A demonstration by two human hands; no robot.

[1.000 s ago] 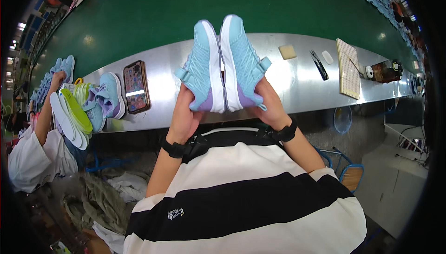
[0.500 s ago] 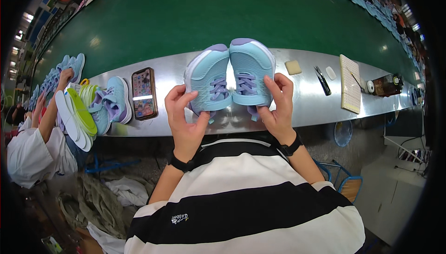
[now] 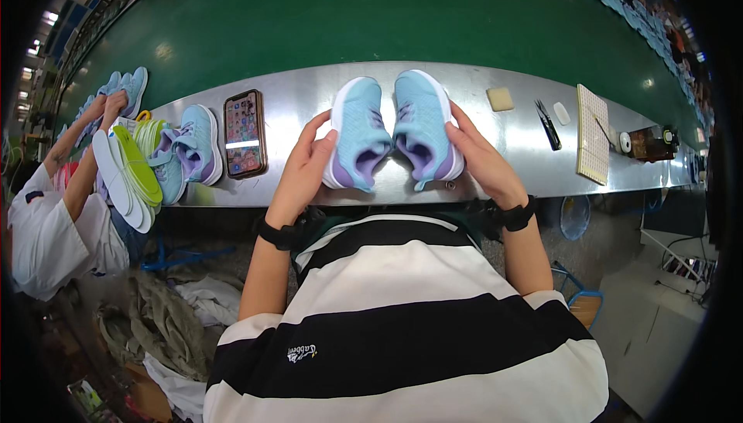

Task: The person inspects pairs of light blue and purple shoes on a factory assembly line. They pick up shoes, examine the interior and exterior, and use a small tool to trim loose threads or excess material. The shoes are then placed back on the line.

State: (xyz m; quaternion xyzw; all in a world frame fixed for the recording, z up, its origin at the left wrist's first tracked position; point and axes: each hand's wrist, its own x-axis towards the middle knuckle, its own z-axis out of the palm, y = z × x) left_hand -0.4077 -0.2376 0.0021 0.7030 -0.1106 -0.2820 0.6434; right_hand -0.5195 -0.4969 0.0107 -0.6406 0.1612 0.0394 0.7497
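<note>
Two light blue sneakers with white soles and purple linings stand side by side near the metal table edge, toes away from me and openings toward me. My left hand (image 3: 304,167) grips the outer side of the left sneaker (image 3: 358,117), thumb along its side. Around the outer side of the right sneaker (image 3: 422,109) my right hand (image 3: 487,161) is closed in the same way. The sneakers are slightly apart; whether their soles rest on the metal I cannot tell.
Left of me lie a phone (image 3: 244,135), a sneaker pair (image 3: 197,144) and stacked white and green insoles (image 3: 128,179). A co-worker's hands (image 3: 113,106) handle sneakers beyond. To the right are a beige block (image 3: 500,99), black snips (image 3: 548,125), a white piece (image 3: 562,113), a notepad (image 3: 592,137) and a dark jar (image 3: 652,143).
Both sneakers have tipped from toes raised to a flatter pose, so their openings now show. My hands have shifted to grip their outer sides. The co-worker's hands have come together at a sneaker.
</note>
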